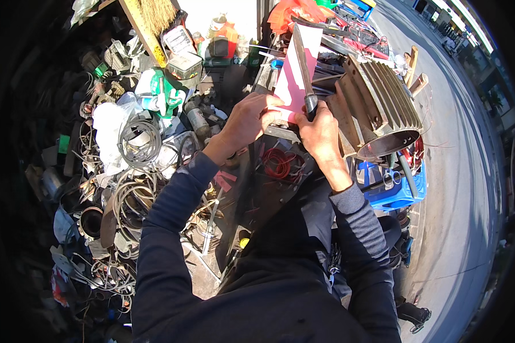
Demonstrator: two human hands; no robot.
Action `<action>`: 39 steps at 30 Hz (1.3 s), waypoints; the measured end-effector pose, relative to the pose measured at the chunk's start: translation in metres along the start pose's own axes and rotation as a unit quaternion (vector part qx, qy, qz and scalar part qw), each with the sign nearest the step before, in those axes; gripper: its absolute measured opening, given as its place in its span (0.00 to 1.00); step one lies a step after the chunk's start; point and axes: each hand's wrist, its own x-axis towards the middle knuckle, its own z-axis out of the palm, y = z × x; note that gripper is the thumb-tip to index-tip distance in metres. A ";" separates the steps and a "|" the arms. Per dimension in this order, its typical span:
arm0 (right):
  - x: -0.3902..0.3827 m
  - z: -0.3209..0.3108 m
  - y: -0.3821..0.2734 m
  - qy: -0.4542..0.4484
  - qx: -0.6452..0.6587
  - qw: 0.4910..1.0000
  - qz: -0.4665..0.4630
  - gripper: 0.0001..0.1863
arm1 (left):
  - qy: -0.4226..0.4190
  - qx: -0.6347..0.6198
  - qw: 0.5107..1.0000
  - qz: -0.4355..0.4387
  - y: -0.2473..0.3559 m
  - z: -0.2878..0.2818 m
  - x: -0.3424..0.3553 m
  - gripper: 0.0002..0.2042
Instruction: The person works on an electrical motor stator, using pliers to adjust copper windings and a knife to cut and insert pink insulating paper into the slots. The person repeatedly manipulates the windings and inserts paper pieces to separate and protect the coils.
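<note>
The left hand seems to pinch the lower corner of a pink sheet between thumb and fingers. The right hand is wrapped round the dark handle of a long knife, its blade lying along the sheet and pointing almost to twelve o'clock. The sheet lies at eleven o'clock from the right hand. Glare and shadow make it hard to tell whether the edge is biting.

To cut well here, I'd keep the sheet taut, hold the left fingertips outside the blade's path, and draw in one steady stroke rather than sawing. The finned metal housing at three o'clock from the hands crowds the right elbow's swing, so a short wrist movement looks safer. The red wire coil lies at six o'clock, so the stroke should end well short of it.
</note>
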 end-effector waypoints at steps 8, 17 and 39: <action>0.016 0.001 0.000 -0.024 -0.047 0.999 0.013 0.19 | 0.150 0.090 0.985 0.004 0.006 0.020 -0.013 0.12; 0.022 0.007 0.003 -0.018 -0.048 0.999 0.000 0.17 | 0.075 0.274 0.954 0.098 0.029 0.051 -0.040 0.22; -0.057 0.008 0.015 -0.065 -0.092 0.974 -0.198 0.31 | 0.002 0.280 0.958 0.064 0.016 0.053 -0.048 0.31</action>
